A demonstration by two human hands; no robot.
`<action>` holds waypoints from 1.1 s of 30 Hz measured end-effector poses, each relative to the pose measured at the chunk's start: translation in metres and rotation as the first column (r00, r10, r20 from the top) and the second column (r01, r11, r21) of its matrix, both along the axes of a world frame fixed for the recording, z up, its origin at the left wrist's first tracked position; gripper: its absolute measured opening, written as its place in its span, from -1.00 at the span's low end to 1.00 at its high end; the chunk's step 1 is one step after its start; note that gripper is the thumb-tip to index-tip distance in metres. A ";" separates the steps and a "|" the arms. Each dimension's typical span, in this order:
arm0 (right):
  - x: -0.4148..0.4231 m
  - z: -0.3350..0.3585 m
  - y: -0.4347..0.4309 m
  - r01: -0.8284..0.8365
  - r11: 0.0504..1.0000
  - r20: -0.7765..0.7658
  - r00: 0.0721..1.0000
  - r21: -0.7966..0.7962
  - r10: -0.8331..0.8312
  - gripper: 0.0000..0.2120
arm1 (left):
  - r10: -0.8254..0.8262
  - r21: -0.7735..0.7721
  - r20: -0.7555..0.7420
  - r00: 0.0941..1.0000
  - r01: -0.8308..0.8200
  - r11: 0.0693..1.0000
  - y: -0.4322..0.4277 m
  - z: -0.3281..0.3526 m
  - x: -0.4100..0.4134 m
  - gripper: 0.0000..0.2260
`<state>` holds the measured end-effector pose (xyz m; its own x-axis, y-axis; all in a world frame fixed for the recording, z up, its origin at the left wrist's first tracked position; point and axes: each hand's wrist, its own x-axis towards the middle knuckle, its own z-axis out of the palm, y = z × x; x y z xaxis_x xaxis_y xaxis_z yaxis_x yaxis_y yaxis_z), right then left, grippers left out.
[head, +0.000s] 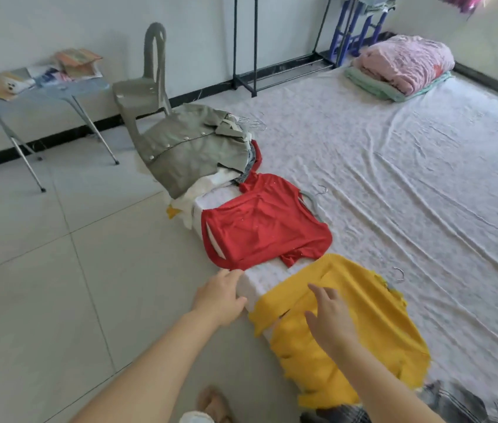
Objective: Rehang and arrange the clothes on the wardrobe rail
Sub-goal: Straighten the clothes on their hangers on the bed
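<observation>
Yellow knit top point(379, 331): laid flat along the near edge of the mattress point(425, 178), frayed at the edges, w/ a metal hanger hook point(398, 273) protruding at its neck end. Red top point(266, 230): laid flat next along the same edge, short-sleeved, partly overhanging the mattress side; a second hook point(322, 189) is seen at its far end. A strip of white sheet is exposed between the two tops. Olive jacket point(186, 154) w/ snap buttons: placed on top of a mixed pile of garments at the far end of the row, w/ loose wire hangers point(255, 123) just behind it.

R hand point(330, 319): positioned over the yellow top, approx. mid-garment, fingers spread and straight; nothing is grasped. Contact vs. hover cannot be told. L hand point(220, 297): extended at the mattress edge between the two tops, fingers straight and released; fingertips are at the red top's hem, thumb is toward the sheet. No garment is gripped by either hand.

Black rack frame point(245, 41): standing at the wall beyond the mattress, well apart from the row of clothes; its top is cut off by the frame edge. Folded blankets point(406, 62), pink over green, are stacked at the far mattress corner. Grey chair point(150, 80) is located behind the jacket pile; a blue folding table point(67, 90) w/ papers is set at the left wall.
</observation>
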<state>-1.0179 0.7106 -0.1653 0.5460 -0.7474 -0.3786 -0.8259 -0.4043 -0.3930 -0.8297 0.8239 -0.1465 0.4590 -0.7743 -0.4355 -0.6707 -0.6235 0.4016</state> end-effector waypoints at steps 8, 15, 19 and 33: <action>0.144 0.003 0.006 -0.115 0.993 0.033 0.993 -0.022 0.116 -0.44 | 0.106 -0.009 -0.012 0.994 -0.106 0.994 0.028 -0.001 0.125 -0.50; 0.265 -0.015 -0.029 -0.134 0.991 0.042 0.990 0.007 0.134 -0.45 | 0.132 0.034 0.008 0.991 -0.132 0.991 0.000 -0.013 0.240 -0.49; 0.332 -0.017 -0.062 -0.115 0.993 0.035 0.993 0.025 0.114 -0.46 | 0.143 0.061 0.021 0.989 -0.144 0.988 -0.030 -0.006 0.311 -0.50; 0.534 -0.020 -0.147 0.069 0.998 -0.039 0.997 -0.001 -0.069 -0.45 | -0.028 0.039 -0.015 1.000 0.028 0.999 -0.136 -0.007 0.558 -0.51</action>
